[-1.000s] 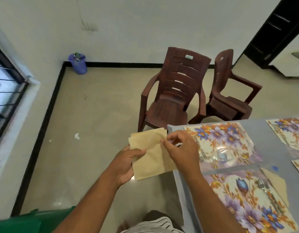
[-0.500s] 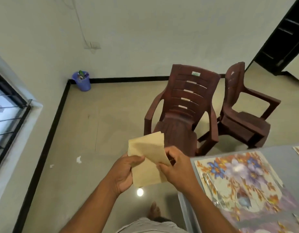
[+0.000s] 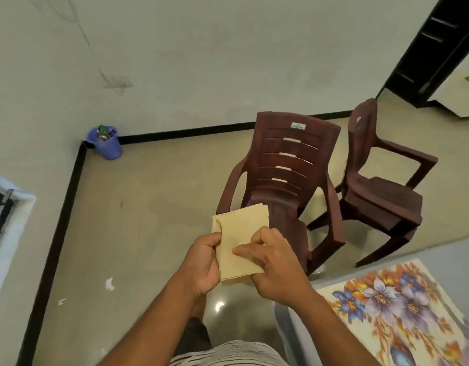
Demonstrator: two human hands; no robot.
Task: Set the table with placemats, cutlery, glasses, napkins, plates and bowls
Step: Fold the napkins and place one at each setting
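A small stack of beige folded napkins [image 3: 237, 235] is held in the air over the floor, left of the table's corner. My left hand [image 3: 203, 262] grips the stack's left edge with the thumb on top. My right hand [image 3: 274, 265] pinches the stack's right side, thumb and forefinger pressed on the top napkin. A floral placemat [image 3: 394, 307] lies on the grey table [image 3: 444, 249] at the lower right; its lower part runs out of view.
Two dark brown plastic armchairs [image 3: 283, 180] [image 3: 381, 186] stand on the tiled floor just beyond the table's corner. A purple waste bin [image 3: 106, 143] sits in the far wall corner. A doorway [image 3: 436, 48] opens at the top right. Paper scraps lie on the floor at left.
The view has swung up and left, so most of the table and its cutlery have left the frame. Both hands keep hold of the napkins, and the right fingers have shifted on the top one.
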